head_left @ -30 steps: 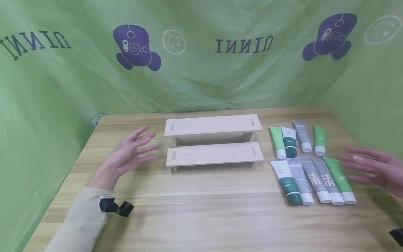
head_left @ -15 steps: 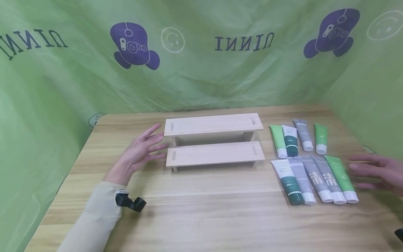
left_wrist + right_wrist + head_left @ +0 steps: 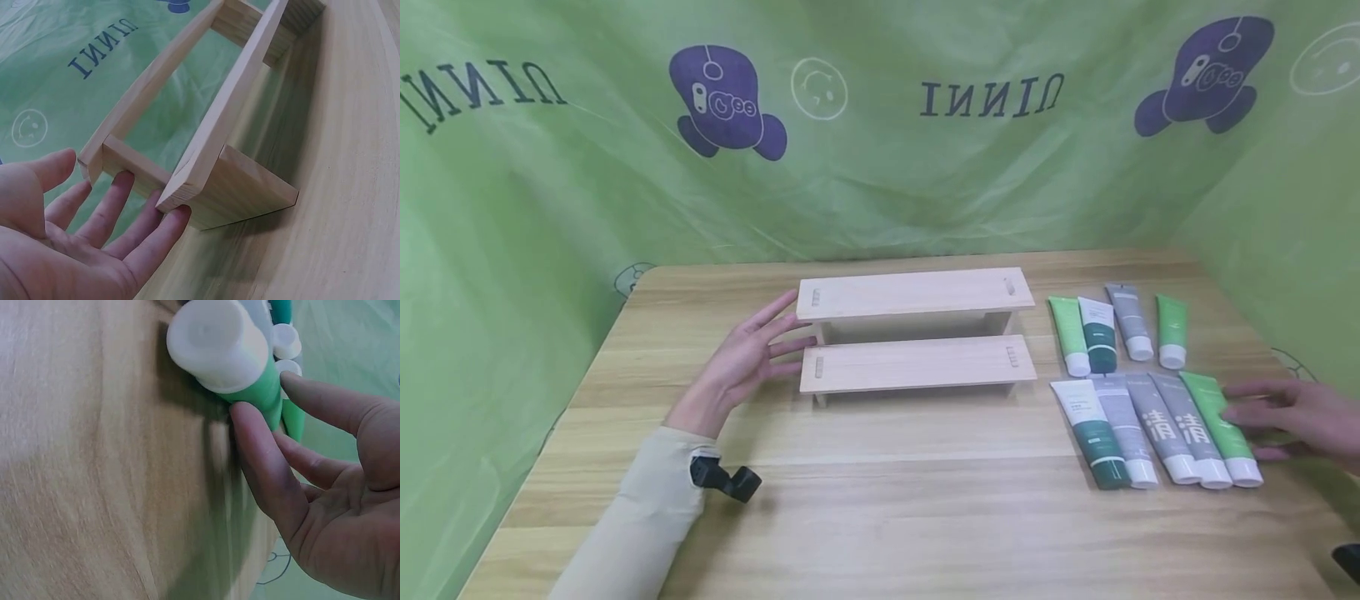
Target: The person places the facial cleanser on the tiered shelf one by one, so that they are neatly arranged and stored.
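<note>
A two-step wooden rack stands near the back of the table. My left hand is at its left end, fingers fairly straight; in the left wrist view, fingertips touch the end of the wood. On the right lie two rows of squeeze tubes. The front row's rightmost is a green tube with a white cap. My right hand is beside it, fingers loosely extended. In the right wrist view, the thumb lies over the green tube and a finger reaches its side, with no closed grip visible.
The front row also has a white and dark-green tube and several grey tubes. Behind lie a light-green tube, a grey tube and others. Green printed cloth surrounds the wooden table.
My left hand has moved right, up to the rack's left end. My right hand has moved down and left to the green tube. The rack and tubes have stayed in place.
</note>
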Tool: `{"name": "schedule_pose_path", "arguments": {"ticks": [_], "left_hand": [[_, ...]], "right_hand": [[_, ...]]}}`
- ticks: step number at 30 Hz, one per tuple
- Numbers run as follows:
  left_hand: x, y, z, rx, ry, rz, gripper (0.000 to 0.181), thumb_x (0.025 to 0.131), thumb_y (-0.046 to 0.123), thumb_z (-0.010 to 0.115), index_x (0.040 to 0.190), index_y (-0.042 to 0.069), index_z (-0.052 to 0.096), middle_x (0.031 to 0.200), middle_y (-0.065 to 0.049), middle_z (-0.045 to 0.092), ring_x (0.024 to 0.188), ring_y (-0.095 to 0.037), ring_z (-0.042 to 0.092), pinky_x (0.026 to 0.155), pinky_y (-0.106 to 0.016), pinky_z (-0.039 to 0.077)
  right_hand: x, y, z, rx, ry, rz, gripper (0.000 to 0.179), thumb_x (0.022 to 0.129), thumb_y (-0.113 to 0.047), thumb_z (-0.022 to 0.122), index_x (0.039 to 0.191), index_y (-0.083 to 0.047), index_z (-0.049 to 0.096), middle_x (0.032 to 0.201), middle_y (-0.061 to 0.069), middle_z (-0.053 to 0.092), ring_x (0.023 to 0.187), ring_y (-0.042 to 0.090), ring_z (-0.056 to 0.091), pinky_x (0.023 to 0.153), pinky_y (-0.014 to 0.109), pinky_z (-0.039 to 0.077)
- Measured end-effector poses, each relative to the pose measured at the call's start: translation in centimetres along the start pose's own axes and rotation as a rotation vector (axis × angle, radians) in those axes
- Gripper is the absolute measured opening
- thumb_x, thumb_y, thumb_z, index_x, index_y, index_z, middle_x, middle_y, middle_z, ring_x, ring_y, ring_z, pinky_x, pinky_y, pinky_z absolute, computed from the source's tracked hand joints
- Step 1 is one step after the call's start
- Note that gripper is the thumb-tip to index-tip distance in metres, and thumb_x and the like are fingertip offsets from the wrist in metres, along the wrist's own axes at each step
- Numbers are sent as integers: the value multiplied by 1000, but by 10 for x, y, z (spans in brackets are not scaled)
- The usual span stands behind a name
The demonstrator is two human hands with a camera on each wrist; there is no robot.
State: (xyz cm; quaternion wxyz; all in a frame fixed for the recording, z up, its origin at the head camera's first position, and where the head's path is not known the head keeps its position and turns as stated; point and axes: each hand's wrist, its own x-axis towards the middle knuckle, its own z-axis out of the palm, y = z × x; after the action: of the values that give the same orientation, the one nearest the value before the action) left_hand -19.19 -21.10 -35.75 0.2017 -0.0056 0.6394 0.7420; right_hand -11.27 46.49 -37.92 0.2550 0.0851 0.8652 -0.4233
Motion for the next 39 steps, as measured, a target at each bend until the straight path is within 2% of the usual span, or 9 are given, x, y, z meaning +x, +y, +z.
{"name": "schedule_pose_path", "arguments": {"ticks": [2,16,24,33,39], "left_hand": [[0,0,1,11,9,10,56,108,26,49,160,31,28,156,-19,34,136,-41,45,107,-54,47],[-3,-2,10,86,88,62,55,107,28,52,158,32,32,153,-16,40,131,-37,52,103,-53,51],[-2,-4,11,97,93,70,54,108,28,50,158,32,32,152,-16,43,129,-37,54,102,-53,51],[-2,-5,12,113,103,79,53,108,27,49,158,32,33,152,-15,43,128,-37,55,102,-56,51],[-1,-5,11,124,106,86,54,107,29,51,158,33,34,149,-16,46,127,-38,56,97,-52,55]], "right_hand": [[-1,-5,2,-27,-3,7,78,102,-23,63,144,22,15,110,20,63,92,22,68,77,42,64],[2,-11,3,-27,-35,24,78,103,-22,60,142,26,12,105,11,66,91,24,68,76,41,64],[0,-15,5,-31,-26,30,80,102,-22,62,141,26,12,102,14,65,87,28,70,75,42,64],[-7,-15,7,-19,-2,3,82,102,-23,61,142,25,7,107,25,59,85,25,69,75,41,64],[-9,-9,7,7,5,-23,80,103,-20,60,142,24,7,105,18,63,84,25,70,76,42,64]]}}
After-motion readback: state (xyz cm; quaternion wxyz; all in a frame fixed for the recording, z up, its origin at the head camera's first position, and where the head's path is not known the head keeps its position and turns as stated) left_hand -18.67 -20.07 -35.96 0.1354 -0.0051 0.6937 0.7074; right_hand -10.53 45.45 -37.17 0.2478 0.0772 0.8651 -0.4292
